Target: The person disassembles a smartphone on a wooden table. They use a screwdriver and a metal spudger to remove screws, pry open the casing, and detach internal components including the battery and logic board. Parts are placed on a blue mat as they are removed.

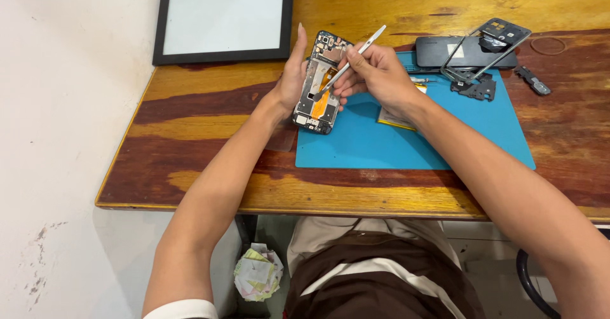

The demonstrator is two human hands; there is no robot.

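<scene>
I sat at a wooden bench [210,119] whose varnish was worn into streaks of honey yellow and dark red-brown, pushed against a pale wall at nine o'clock. A blue work mat [413,138] lay on it in front of me, and at eleven o'clock a black-framed white panel [222,17] rested flat near the far edge. Under the bench, at about seven o'clock, a wad of crumpled paper [257,273] sat on the floor.

My left hand [291,77] was wrapped around the opened phone [319,84], holding it tilted up over the mat's left edge, fingers behind it and thumb along its near side. Its back was off, showing a grey metal frame, a camera block at the top, an orange flex strip down the middle and a small board at the bottom. My right hand [375,74] pinched a slim metal pry tool [349,61] like a pen, its tip touching the phone's middle.

At two o'clock a dark flat phone back [438,51] lay on the mat's far edge with a loose grey phone frame [486,49] lying across it. Small dark metal brackets [480,89] lay just below, another bracket [534,81] farther right on bare wood. A flat yellow-edged part [394,119] showed under my right wrist; I could not tell what it was.
</scene>
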